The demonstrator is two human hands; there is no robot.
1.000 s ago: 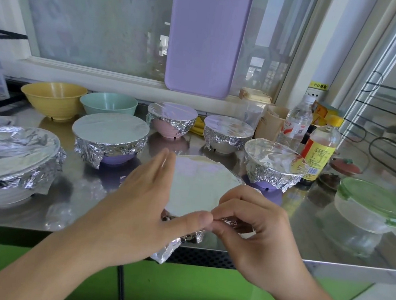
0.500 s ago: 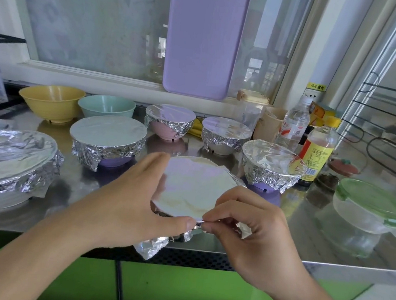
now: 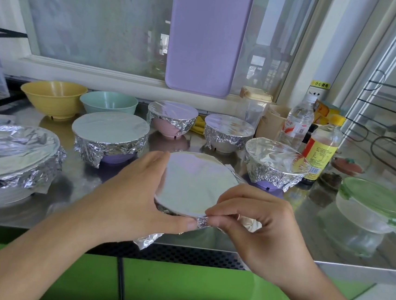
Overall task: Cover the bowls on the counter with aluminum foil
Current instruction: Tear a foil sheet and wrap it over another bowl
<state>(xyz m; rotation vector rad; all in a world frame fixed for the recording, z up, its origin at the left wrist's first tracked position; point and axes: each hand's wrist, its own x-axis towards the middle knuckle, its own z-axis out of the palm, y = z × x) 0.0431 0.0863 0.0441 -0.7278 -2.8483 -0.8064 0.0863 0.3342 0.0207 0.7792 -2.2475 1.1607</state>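
A foil-covered bowl (image 3: 196, 186) stands near the counter's front edge, between both hands. My left hand (image 3: 129, 196) cups its left side, thumb pressing the foil at the near rim. My right hand (image 3: 255, 218) pinches a crumpled fold of foil (image 3: 201, 221) at that same rim. A loose foil corner (image 3: 147, 239) hangs over the counter edge. Several other bowls wear foil: a large white one (image 3: 10, 153) at left, a purple one (image 3: 109, 139), a pink one (image 3: 171, 118), a white one (image 3: 227, 133) and another purple one (image 3: 275, 167). A yellow bowl (image 3: 52, 97) and a teal bowl (image 3: 108, 102) are uncovered.
Bottles (image 3: 322, 149) and a beige cup (image 3: 271, 123) stand at back right. A clear container with a green lid (image 3: 375, 205) sits at right. A purple cutting board (image 3: 208, 37) leans against the window. A wire rack (image 3: 393, 125) is at far right.
My right hand has gathered the foil into a tighter fold at the near rim, and my left thumb has closed against it. The bowl has stayed in place.
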